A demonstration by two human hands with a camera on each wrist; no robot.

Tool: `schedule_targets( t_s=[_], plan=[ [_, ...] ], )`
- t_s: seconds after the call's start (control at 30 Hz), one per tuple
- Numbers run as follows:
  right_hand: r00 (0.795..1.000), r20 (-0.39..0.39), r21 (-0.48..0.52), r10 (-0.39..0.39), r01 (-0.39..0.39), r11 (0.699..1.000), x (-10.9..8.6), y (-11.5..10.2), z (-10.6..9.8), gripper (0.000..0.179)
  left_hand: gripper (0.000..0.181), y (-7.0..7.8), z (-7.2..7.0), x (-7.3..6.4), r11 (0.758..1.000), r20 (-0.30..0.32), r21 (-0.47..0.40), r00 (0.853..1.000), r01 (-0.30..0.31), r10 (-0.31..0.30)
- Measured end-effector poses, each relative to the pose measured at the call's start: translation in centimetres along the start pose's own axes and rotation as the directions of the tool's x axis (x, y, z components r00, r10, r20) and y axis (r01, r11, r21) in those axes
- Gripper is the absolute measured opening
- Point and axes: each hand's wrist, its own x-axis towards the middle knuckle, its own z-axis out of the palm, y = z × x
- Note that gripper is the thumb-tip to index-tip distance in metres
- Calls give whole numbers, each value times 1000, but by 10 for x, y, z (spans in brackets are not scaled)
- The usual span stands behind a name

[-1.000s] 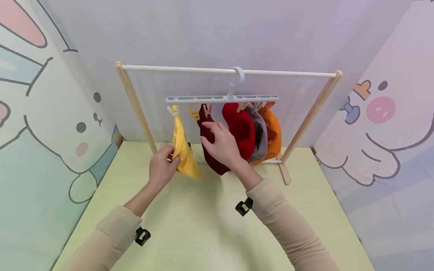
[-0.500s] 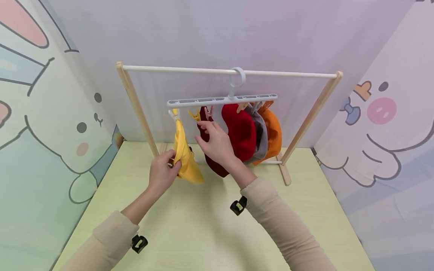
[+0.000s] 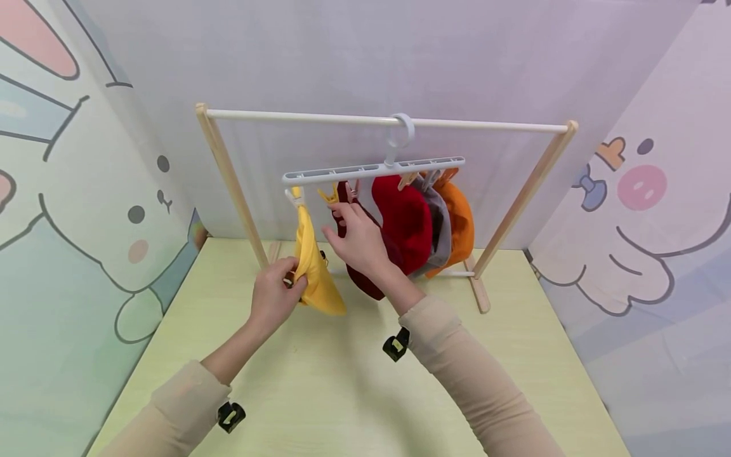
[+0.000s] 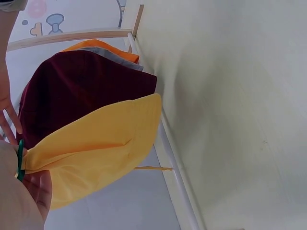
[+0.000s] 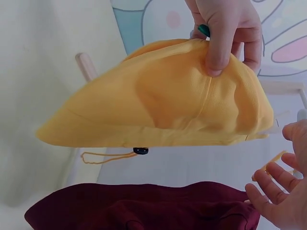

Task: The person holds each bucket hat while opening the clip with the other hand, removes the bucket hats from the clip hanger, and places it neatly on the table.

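A yellow brimmed hat [image 3: 314,270] hangs from a white clip [image 3: 294,197] at the hanger's left end. My left hand [image 3: 276,293] pinches the hat's side between thumb and fingers. A small green piece [image 5: 204,30] shows between those fingers, mostly hidden. The hat's cord carries a black toggle [image 5: 140,150]. My right hand [image 3: 358,240], fingers loosely spread and holding nothing, is in front of a maroon hat [image 4: 86,91], close below a yellow clip [image 3: 328,193] and a pink clip [image 3: 352,190]. The pale blue hanger [image 3: 342,173] hooks over the rack's white bar [image 3: 302,117].
Farther right on the hanger, a red hat [image 3: 405,222], a grey hat [image 3: 441,222] and an orange hat [image 3: 461,222] hang close together. Wooden rack legs [image 3: 234,184] stand on the pale yellow table [image 3: 320,381]. Cartoon-printed walls [image 3: 365,57] enclose the sides and back.
The hanger's left end has swung slightly down and toward me, with the yellow hat following. My right hand has drifted a little left; my left hand keeps its pinch.
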Motion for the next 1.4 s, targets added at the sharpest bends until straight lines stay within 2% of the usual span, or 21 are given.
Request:
schedule_targets(
  t_s=[0.27, 0.5, 0.8, 1.07, 1.23, 1.4],
  plan=[
    [1000, 25, 1, -3, 3, 1000, 5, -7, 3, 40, 16, 3, -1, -4, 999, 8, 34, 1000, -24, 24],
    [996, 82, -12, 24, -23, 1000, 8, -13, 9, 42, 14, 3, 0, -7, 997, 9, 30, 998, -65, 65],
    [995, 92, -1, 23, -22, 1000, 9, -22, 11, 42, 13, 6, -1, -9, 995, 30, 53, 996, -86, 84],
    [997, 65, -23, 43, -41, 999, 12, -27, 12, 40, 13, 10, -3, -10, 996, 86, 48, 994, -73, 69],
    [997, 30, 4, 71, -72, 997, 14, -33, 13, 37, 10, 13, -3, -12, 999, 138, -1, 989, -46, 46],
    [995, -9, 21, 103, -102, 995, 15, -38, 15, 34, 11, 15, -2, -12, 999, 157, -31, 986, -41, 46]
  ],
)
